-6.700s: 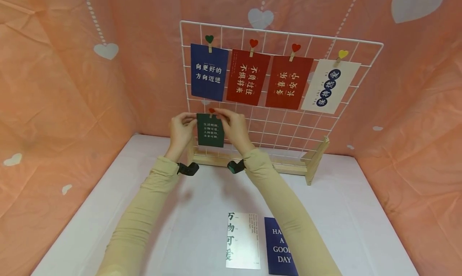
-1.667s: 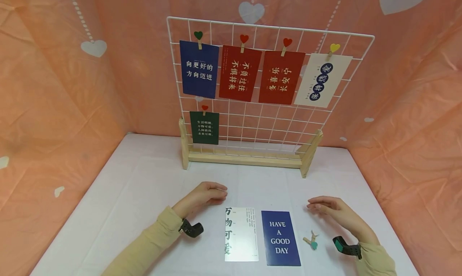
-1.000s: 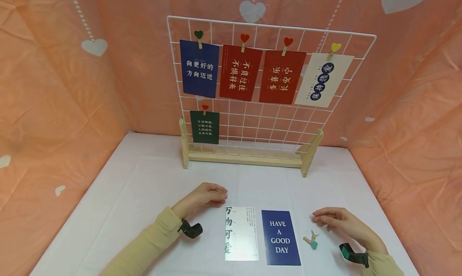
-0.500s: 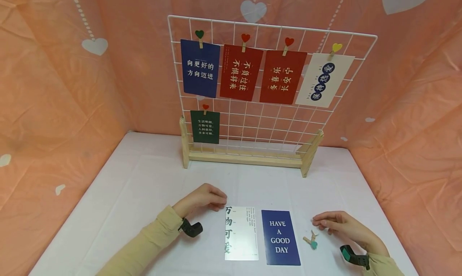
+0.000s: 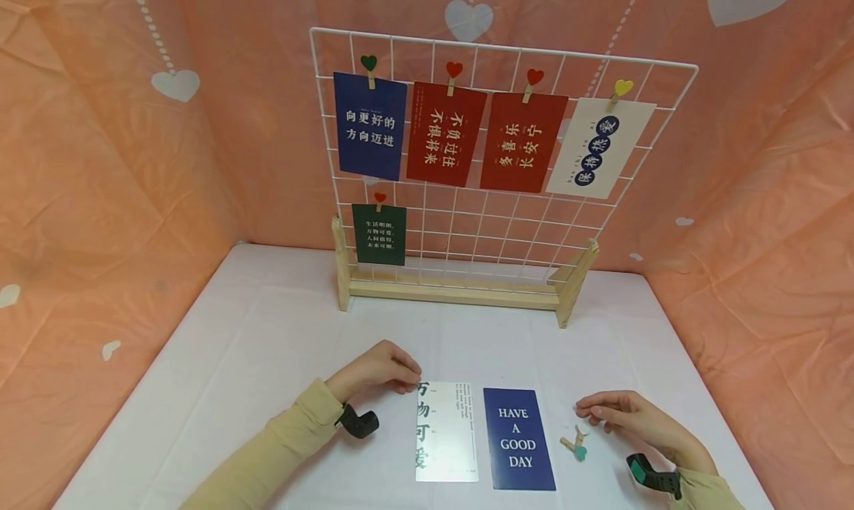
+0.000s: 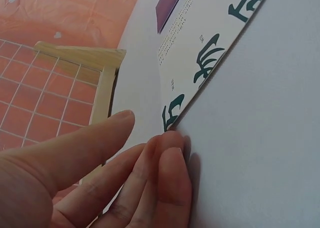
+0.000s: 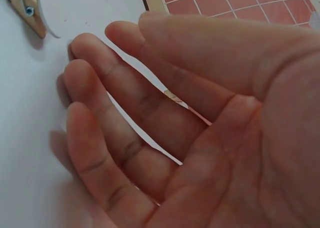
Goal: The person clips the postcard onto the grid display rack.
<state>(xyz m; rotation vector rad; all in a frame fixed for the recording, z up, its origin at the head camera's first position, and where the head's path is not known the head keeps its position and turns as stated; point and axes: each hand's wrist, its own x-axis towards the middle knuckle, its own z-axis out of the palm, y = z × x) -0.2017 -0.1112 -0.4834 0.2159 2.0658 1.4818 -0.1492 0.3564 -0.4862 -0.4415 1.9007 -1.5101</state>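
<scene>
My left hand (image 5: 379, 368) is at the top left corner of a white postcard (image 5: 454, 428) with large green characters, lying on the table. In the left wrist view, the fingertips (image 6: 172, 163) touch the card's corner, while the thumb stands apart from them. My right hand (image 5: 630, 417) rests loosely, palm showing in the right wrist view and holding nothing. Just left of it lie small wooden clothespins (image 5: 568, 445), one with a teal heart. Between the hands is a navy postcard (image 5: 519, 439) reading "HAVE A GOOD DAY".
Behind stands a white wire grid (image 5: 494, 228) on a wooden stand (image 5: 454, 293). Heart clothespins hold a blue card (image 5: 369, 158), two red cards (image 5: 445, 173), a white card (image 5: 567, 180) and, lower left, a green card (image 5: 380, 256). Peach cloth (image 5: 120, 199) surrounds the table.
Both hands have left the green card, now clipped on the grid, and come down to the table. Lately the left fingertips moved onto the white postcard's corner; the right hand shifted slightly nearer me.
</scene>
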